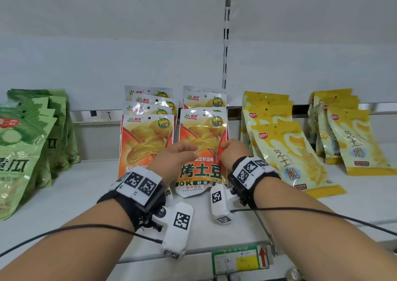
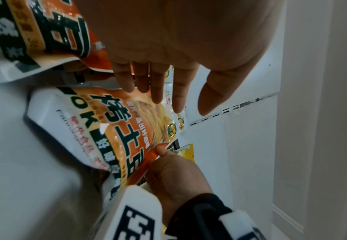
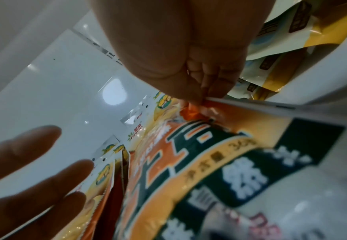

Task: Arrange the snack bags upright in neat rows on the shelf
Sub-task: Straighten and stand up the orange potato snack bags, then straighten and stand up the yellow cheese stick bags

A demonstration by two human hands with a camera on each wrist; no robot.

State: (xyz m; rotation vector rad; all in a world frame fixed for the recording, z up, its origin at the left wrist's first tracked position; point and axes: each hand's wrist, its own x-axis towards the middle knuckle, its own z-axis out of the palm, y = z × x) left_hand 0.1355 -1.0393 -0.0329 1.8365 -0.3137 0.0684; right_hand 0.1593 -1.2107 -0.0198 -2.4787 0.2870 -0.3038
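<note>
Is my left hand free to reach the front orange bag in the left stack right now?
Probably yes. The left hand is open and holds nothing, and that front orange bag stands just beside it with nothing between them.

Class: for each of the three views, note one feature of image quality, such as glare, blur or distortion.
Head view: sharp, evenly lit, wide-angle bending at the edges. Left wrist view: left hand pale and soft, orange snack bag print legible. Right wrist view: a bright glare spot on the back panel, near print blurred, right hand looming large.
</note>
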